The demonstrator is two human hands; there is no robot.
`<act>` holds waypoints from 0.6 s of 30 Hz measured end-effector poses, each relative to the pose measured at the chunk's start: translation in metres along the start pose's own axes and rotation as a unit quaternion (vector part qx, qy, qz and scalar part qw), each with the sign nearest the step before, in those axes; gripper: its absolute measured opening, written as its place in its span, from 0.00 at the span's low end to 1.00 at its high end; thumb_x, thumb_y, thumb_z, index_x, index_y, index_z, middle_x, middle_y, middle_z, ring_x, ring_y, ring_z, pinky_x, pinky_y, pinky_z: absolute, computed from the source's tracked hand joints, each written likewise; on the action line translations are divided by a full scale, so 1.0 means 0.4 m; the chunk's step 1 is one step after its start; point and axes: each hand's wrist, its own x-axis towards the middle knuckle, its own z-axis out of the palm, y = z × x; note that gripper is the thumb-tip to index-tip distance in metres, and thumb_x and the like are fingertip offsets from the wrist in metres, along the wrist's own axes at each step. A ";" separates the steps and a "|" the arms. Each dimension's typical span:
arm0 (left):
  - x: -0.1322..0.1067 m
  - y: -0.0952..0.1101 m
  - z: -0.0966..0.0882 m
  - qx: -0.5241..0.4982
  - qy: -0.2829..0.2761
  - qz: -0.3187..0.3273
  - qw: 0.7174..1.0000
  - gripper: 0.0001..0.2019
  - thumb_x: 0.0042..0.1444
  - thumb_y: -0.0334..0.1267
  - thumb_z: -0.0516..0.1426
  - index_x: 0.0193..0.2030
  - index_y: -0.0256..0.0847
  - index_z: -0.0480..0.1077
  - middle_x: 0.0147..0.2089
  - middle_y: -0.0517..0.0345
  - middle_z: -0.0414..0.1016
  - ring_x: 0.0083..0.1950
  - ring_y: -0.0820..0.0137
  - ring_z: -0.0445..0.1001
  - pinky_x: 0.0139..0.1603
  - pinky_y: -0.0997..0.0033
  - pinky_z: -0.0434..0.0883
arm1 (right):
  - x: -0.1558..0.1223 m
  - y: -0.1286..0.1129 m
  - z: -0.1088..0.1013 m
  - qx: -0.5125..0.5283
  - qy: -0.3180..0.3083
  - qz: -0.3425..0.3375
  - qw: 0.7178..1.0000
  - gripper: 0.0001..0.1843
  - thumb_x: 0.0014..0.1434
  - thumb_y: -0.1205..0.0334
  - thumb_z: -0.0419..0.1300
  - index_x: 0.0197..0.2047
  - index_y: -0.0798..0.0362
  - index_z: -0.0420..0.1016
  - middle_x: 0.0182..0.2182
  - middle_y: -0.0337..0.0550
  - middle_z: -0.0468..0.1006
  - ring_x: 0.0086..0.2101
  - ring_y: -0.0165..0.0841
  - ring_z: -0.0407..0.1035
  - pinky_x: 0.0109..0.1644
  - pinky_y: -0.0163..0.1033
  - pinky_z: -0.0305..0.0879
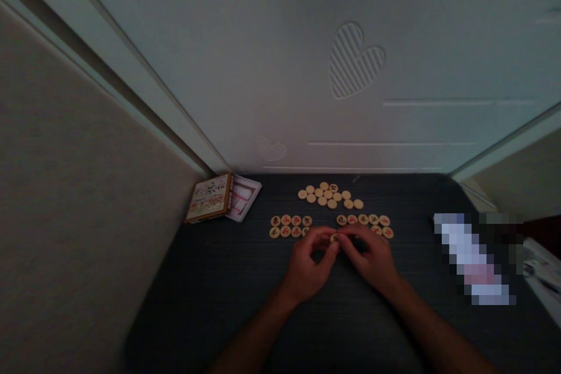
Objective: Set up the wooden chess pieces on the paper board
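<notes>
Your left hand (303, 269) + right hand (370, 260) pinch a wood game piece (333, 238).
Fingers shut on it; marked pieces (363, 220) just past fingers.

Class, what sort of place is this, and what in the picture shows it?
Probably a room in a home: a dark table stands against a white panel with embossed hearts, holding round wooden game pieces and a game box.
</notes>
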 end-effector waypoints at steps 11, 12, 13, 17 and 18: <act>-0.001 0.003 -0.009 0.053 0.002 -0.008 0.999 0.10 0.68 0.41 0.55 0.48 0.42 0.75 0.42 0.54 0.81 0.37 0.69 0.80 0.40 0.71 0.77 | -0.004 -0.010 0.013 0.031 0.013 0.002 0.999 0.04 0.63 0.63 0.62 0.36 0.48 0.69 0.30 0.39 0.78 0.31 0.34 0.75 0.35 0.37 0.72; -0.001 0.003 -0.009 0.056 -0.006 -0.008 0.998 0.09 0.68 0.41 0.55 0.49 0.42 0.74 0.42 0.54 0.81 0.37 0.69 0.79 0.40 0.71 0.76 | -0.004 -0.009 0.012 0.026 0.013 0.002 1.000 0.04 0.63 0.63 0.62 0.36 0.48 0.69 0.30 0.39 0.78 0.31 0.34 0.75 0.35 0.37 0.71; -0.002 0.003 -0.009 0.059 -0.014 -0.005 0.998 0.09 0.68 0.41 0.56 0.50 0.41 0.73 0.42 0.54 0.81 0.38 0.69 0.79 0.40 0.71 0.76 | -0.004 -0.008 0.011 0.022 0.015 0.002 1.000 0.04 0.63 0.63 0.62 0.36 0.48 0.69 0.30 0.39 0.78 0.31 0.34 0.75 0.35 0.37 0.71; -0.001 0.009 -0.007 0.063 -0.034 0.006 0.997 0.09 0.66 0.41 0.57 0.49 0.40 0.72 0.41 0.54 0.80 0.37 0.70 0.78 0.40 0.72 0.75 | -0.006 -0.002 0.008 0.013 0.010 -0.004 1.000 0.04 0.62 0.62 0.61 0.35 0.48 0.70 0.30 0.39 0.79 0.32 0.34 0.75 0.36 0.38 0.72; -0.001 0.011 -0.007 0.061 -0.037 0.008 0.997 0.09 0.66 0.41 0.57 0.48 0.40 0.73 0.41 0.54 0.79 0.37 0.70 0.78 0.40 0.72 0.74 | -0.007 -0.001 0.007 0.009 0.008 -0.003 1.000 0.04 0.62 0.62 0.61 0.35 0.48 0.70 0.30 0.39 0.79 0.31 0.34 0.76 0.36 0.38 0.72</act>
